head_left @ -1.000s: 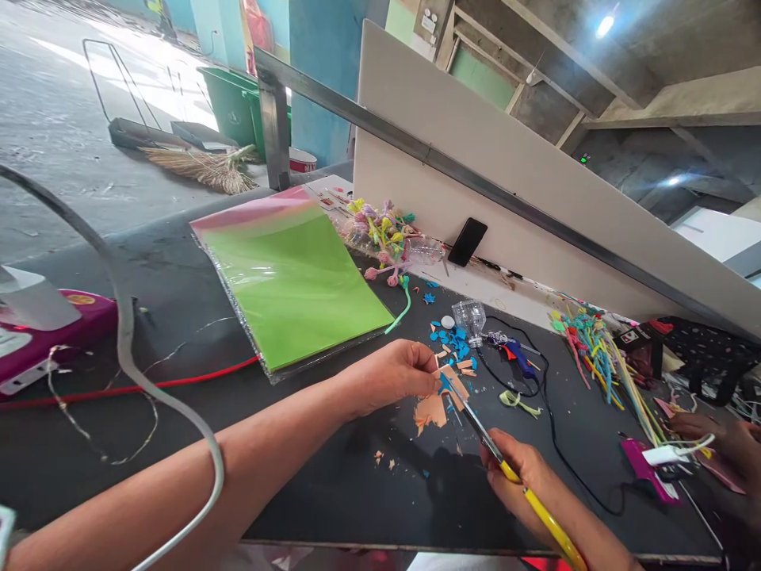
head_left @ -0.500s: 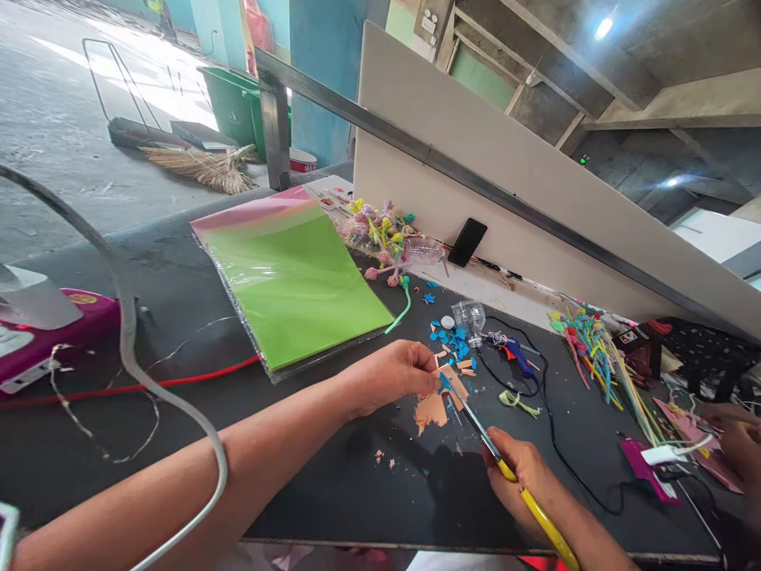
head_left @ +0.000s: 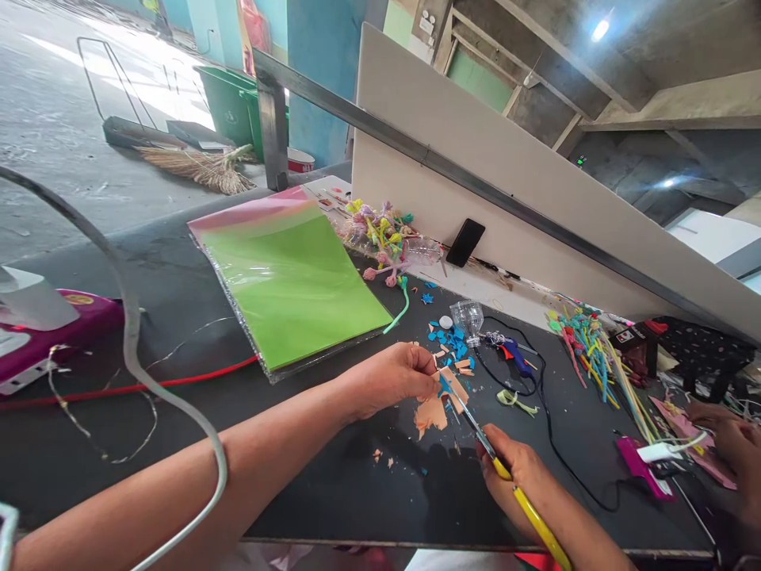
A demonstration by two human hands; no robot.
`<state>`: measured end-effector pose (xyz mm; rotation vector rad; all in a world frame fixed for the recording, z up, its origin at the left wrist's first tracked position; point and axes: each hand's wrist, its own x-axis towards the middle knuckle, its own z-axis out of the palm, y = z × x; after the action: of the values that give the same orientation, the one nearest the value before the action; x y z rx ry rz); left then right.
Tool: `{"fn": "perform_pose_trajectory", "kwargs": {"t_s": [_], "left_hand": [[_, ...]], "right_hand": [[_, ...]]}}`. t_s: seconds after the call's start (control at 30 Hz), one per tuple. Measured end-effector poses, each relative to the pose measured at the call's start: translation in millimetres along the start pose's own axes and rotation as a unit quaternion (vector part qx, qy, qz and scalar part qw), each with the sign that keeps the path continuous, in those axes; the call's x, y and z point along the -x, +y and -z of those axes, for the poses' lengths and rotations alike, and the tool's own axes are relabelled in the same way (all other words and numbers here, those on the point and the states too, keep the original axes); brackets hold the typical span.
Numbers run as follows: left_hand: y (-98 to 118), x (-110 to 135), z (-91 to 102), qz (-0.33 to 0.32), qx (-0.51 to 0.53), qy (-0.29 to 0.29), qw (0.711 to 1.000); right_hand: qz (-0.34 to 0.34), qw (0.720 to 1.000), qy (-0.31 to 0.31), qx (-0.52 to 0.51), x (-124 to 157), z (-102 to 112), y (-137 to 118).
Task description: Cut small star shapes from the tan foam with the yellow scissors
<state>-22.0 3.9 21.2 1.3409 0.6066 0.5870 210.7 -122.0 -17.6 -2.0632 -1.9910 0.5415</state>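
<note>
Left hand (head_left: 389, 379), fingers together, pinching a peach craft-foam piece (head_left: 453, 388) above the black desk (head_left: 178, 262); right hand (head_left: 517, 484), fingers clamped on yellow-handled steel scissors (head_left: 476, 432), blades at the foam; blue foam bits (head_left: 452, 341) just beyond; red-and-white tub (head_left: 300, 162) reads MAX

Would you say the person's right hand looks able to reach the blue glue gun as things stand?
Probably yes: the glue gun lies just beyond the right hand, with only a green twisted scrap beside the path, though that hand holds yellow-handled scissors.
</note>
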Motion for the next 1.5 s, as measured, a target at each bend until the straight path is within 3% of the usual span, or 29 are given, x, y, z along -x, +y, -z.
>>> {"fn": "perform_pose_trajectory", "kwargs": {"t_s": [0.17,0.53,0.77,1.0,1.27,1.5], "left_hand": [[-3.2,-1.0,0.7,-0.008,0.006,-0.007,1.000],[-1.8,0.0,0.4,-0.003,0.023,0.006,1.000],[0.4,2.6,-3.7,-0.011,0.047,0.011,0.999],[-0.5,3.5,-5.1,-0.024,0.049,0.014,0.998],[0.2,4.2,-7.5,-0.044,0.065,0.024,0.997],[-6.9,3.7,-19.6,-0.055,0.169,0.052,0.983]], "right_hand": [[0.017,1.000,-0.009,-0.006,-0.9,1.5,-0.2],[-0.050,0.998,0.012,-0.047,1.0,-3.6,-9.3],[-0.036,0.998,-0.011,-0.053,2.7,1.8,-21.4],[-0.030,0.996,0.029,-0.079,0.2,-7.7,-19.2],[-0.056,0.974,0.072,-0.208,1.7,-8.7,-34.7],[-0.079,0.953,0.096,-0.277,2.0,-13.2,-48.3]]}}
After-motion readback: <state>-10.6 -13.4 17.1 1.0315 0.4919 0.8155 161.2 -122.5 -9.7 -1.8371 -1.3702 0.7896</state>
